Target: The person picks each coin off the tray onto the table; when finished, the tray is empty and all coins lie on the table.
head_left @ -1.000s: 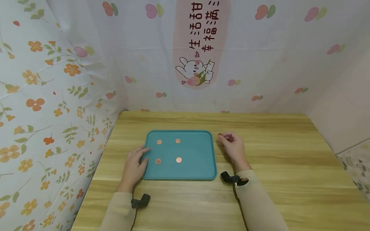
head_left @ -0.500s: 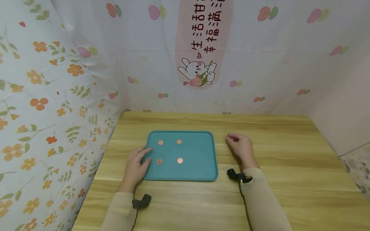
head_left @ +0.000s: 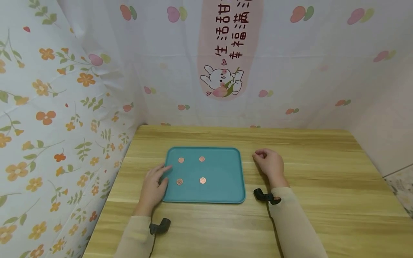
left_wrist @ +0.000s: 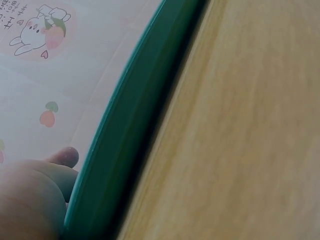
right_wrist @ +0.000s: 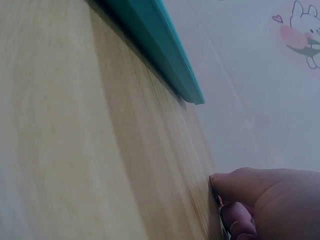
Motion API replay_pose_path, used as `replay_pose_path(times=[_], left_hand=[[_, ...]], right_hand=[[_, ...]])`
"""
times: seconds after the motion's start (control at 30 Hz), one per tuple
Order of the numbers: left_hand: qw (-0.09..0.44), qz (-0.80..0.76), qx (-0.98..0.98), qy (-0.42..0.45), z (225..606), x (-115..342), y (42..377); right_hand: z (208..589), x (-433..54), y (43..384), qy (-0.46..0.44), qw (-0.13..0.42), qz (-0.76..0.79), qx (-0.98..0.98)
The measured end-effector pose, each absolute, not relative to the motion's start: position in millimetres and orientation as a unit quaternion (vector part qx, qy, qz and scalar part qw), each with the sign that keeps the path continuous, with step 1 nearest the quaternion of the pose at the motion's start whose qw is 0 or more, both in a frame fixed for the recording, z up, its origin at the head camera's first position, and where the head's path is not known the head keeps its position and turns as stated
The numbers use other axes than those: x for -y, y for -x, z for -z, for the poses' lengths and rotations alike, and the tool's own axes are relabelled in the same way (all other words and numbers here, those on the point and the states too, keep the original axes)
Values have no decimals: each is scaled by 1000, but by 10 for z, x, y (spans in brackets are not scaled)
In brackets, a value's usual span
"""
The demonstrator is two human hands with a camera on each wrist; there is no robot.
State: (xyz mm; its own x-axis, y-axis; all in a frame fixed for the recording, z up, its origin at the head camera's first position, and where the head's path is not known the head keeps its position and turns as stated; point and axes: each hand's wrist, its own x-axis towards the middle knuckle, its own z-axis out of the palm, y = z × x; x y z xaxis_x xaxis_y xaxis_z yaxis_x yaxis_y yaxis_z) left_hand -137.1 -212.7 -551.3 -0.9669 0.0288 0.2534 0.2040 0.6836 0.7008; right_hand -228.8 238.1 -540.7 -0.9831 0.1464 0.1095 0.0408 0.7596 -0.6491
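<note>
A teal tray point(head_left: 222, 179) lies on the wooden table, with several copper-coloured coins point(head_left: 202, 180) spread flat over its left half. My left hand point(head_left: 154, 186) rests at the tray's left edge, its fingers loosely extended over the rim; the left wrist view shows part of the hand point(left_wrist: 30, 200) against the rim's inner side. To the right of the tray, my right hand point(head_left: 270, 165) pinches a coin between thumb and fingertips. From the right wrist, only the coin's thin dark edge point(right_wrist: 212, 184) shows at the fingertips; the rest is hidden by the hand.
The wooden table point(head_left: 322, 172) extends well to the right of the tray. A patterned cloth point(head_left: 161, 71) hangs behind the table, and a flowered one point(head_left: 64, 143) on the left. Each forearm wears a black wrist camera point(head_left: 262, 195).
My right hand has moved right, away from the tray's edge, with the coin in its fingers, and now stays nearly still. The left hand keeps its place at the tray.
</note>
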Motion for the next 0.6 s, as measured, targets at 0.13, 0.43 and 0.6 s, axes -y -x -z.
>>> replay_pose_path(times=[0.13, 0.43, 0.6], left_hand=[[106, 395, 910, 62, 5499, 2122, 1362], [110, 398, 909, 58, 5490, 2115, 1354], [113, 397, 909, 55, 5507, 2113, 1372]], right_hand=[[5404, -2371, 2273, 51, 84, -345, 933], [5381, -2352, 2272, 81, 77, -370, 922], [5317, -2280, 2270, 114, 87, -433, 890]])
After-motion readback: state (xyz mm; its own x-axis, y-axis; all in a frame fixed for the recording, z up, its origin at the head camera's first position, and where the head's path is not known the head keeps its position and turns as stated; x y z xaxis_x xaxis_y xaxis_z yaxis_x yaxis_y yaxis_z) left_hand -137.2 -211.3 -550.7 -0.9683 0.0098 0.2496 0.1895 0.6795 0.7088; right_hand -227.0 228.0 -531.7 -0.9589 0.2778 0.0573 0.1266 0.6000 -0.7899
